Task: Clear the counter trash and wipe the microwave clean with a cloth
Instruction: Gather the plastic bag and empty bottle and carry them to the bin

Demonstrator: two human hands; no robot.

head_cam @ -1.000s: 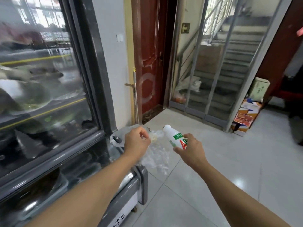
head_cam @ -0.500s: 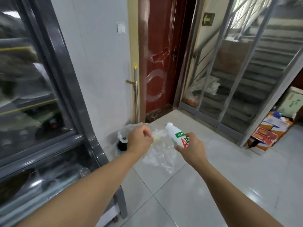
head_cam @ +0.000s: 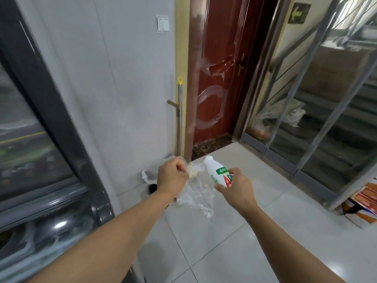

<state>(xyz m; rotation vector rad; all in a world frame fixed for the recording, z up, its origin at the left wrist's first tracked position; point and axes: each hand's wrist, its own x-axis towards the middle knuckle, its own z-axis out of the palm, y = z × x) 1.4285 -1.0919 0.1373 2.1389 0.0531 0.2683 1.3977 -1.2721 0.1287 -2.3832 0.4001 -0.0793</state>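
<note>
Both my hands are full: left hand [head_cam: 173, 176] clenches crumpled clear plastic wrap [head_cam: 199, 198], right hand [head_cam: 237, 187] grips a white bottle [head_cam: 216, 173].

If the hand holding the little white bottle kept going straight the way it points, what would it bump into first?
Probably the clear plastic bag hanging from the left hand. The right hand and its bottle point up-left toward it; beyond lies the mop handle, though depth is unclear.
</note>
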